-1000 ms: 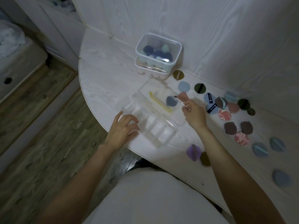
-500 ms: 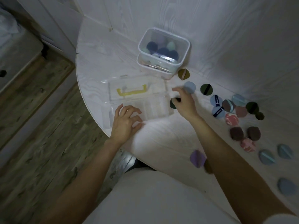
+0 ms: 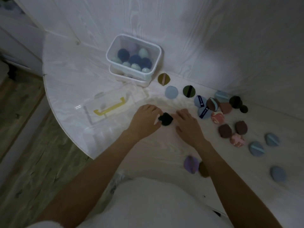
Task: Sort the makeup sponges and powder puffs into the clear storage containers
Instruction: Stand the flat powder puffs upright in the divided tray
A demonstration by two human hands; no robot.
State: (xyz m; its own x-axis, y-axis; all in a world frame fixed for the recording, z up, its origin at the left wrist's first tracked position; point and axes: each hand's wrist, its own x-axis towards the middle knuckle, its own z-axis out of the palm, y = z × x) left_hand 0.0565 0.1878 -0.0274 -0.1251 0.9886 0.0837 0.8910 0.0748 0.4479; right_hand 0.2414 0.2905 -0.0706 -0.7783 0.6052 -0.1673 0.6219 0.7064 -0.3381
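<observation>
Both hands meet over the white surface [image 3: 69, 83]; a dark green puff [image 3: 165, 118] sits between them, the left hand [image 3: 145, 120] pinching its near edge, the right hand [image 3: 187, 124] touching its far side with fingers loosely bent, grip holding nothing I can make out; clear flat case with a yellow handle [image 3: 110, 107] lies left of them; a lidded tub of sponges [image 3: 134, 57] stands behind; loose puffs [image 3: 218, 112] scatter to the right.
</observation>
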